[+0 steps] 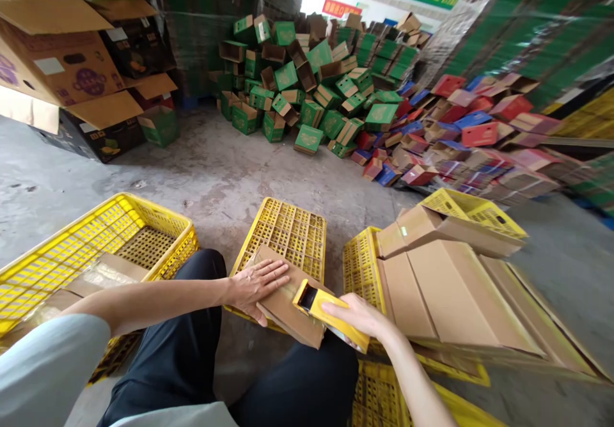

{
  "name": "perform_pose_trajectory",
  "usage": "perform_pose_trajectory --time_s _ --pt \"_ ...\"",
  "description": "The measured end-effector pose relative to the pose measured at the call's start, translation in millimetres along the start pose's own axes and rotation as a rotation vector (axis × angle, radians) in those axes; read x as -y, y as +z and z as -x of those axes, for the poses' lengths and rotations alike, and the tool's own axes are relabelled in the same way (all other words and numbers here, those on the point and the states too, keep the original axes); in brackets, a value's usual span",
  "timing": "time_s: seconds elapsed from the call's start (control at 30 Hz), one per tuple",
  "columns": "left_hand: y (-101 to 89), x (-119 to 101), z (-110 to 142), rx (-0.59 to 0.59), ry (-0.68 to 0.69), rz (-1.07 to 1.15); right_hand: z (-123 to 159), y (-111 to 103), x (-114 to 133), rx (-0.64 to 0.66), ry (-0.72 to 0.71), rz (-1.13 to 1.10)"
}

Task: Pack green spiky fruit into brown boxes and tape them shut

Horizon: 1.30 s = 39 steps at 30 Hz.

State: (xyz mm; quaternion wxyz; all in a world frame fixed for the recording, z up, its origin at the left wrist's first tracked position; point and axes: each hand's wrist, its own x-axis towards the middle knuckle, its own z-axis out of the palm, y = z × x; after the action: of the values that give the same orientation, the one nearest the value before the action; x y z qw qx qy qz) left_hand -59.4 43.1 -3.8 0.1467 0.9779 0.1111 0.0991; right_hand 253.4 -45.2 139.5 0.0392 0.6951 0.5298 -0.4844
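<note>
My left hand (254,284) lies flat with fingers stretched out on a folded brown cardboard blank (283,302) that rests on an upturned yellow crate (288,232) over my knees. My right hand (357,317) is wrapped round a yellow tape dispenser (330,315), whose front end sits on the blank near its right edge. To my right, a stack of flat brown cardboard blanks (441,293) leans on another yellow crate (472,209).
A yellow plastic crate (96,235) with cardboard inside stands at my left. Across the concrete floor lies a heap of green boxes (307,88), with red and blue boxes (460,133) to its right. Large brown cartons (71,69) are stacked at the far left.
</note>
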Motion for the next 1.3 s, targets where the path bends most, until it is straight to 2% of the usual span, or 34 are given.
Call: perform_pose_trajectory --time_s 0.13,0.23,0.4,0.53,0.7,0.9,1.0,1.1,1.3 --pt "20.8 -27 -21 -0.034 0.005 -0.021 3 0 -1 0.02 0.013 -0.053" --pt "30.2 -39 -31 -0.056 0.013 -0.035 5 2 0 0.008 0.005 -0.046" --pt "25.7 -37 -31 -0.032 0.027 -0.042 11 5 -8 0.034 -0.017 -0.097" --pt "24.1 -36 -30 -0.03 0.035 -0.047 27 0 -39 0.07 0.019 -0.146" --pt "24.6 -36 -31 -0.024 0.037 -0.05 42 3 -75 0.001 0.039 -0.163" --pt "23.8 -48 -41 0.003 0.026 -0.068 34 10 -82 -0.093 -0.023 -0.102" --pt "33.4 -62 -58 0.01 0.08 -0.067 34 11 -85 -0.088 -0.04 -0.118" --pt "45.4 -74 -72 -0.04 0.11 -0.108 36 15 -88 -0.059 -0.018 -0.182" --pt "48.6 -76 -74 -0.046 0.12 -0.188 37 25 -91 -0.017 -0.035 -0.296"
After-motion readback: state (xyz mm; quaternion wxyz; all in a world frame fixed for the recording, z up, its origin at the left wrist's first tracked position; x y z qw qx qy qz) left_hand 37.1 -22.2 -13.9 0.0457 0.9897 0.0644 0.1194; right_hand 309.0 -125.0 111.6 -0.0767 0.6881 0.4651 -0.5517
